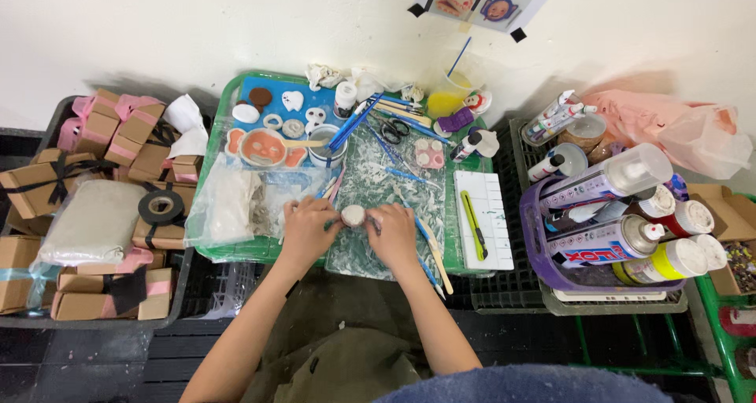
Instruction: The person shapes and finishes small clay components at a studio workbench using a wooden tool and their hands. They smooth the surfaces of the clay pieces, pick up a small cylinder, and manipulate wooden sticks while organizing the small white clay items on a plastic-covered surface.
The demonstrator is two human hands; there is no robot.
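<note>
While both hands pinch it, a small round white clay piece [353, 215] sits between them. The left hand [307, 228] and right hand [392, 231] curl their fingers around its sides, over a smeared, lumpy mat [378, 186]. Just past the hands lie blue pens [356, 122] and an orange dish [264, 147]. Right of the right hand stand tall spray cans [606, 182] in a purple basket [529, 237]. Left of the left hand are brown boxes [102, 127] with pink bands.

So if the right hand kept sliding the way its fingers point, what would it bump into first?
The small round clay piece it already touches; past that, the left hand. The right hand points leftward, though depth is hard to judge.
</note>
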